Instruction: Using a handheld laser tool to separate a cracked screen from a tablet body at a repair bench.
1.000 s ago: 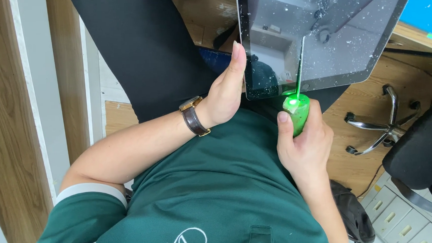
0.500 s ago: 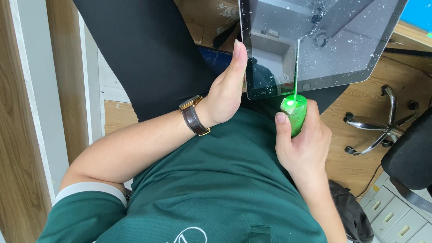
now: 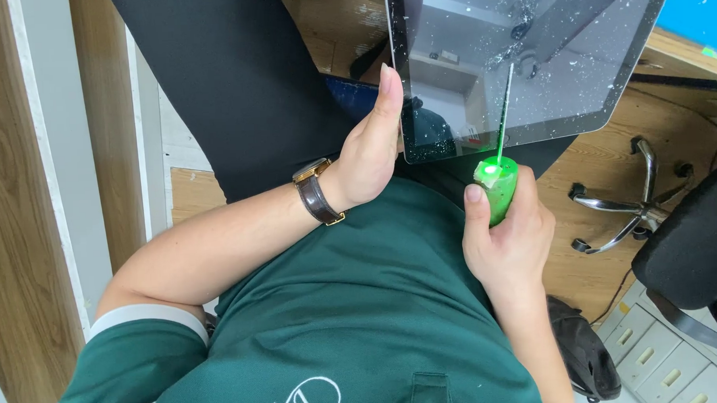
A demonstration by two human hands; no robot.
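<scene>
Screwdriver on tablet: you are keeping both hands as before.
Left hand [image 3: 369, 149] is bracing the tablet [image 3: 520, 53] edge, open-palmed; right hand [image 3: 507, 244], at 4 o'clock, is gripping the green screwdriver [image 3: 497, 185], tip barely shifting.

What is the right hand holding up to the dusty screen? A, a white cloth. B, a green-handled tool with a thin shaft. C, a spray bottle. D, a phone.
B: the right hand grips a green-handled tool, its thin shaft reaching the screen.

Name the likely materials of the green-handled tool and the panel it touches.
Green-handled tool: translucent glossy plastic handle, glowing where lit; thin shaft looks metal, tinted green. Flat panel: glass-like face, mirror reflections, white specks, dark border. Right hand grips the handle; left hand steadies the panel's edge.
</scene>
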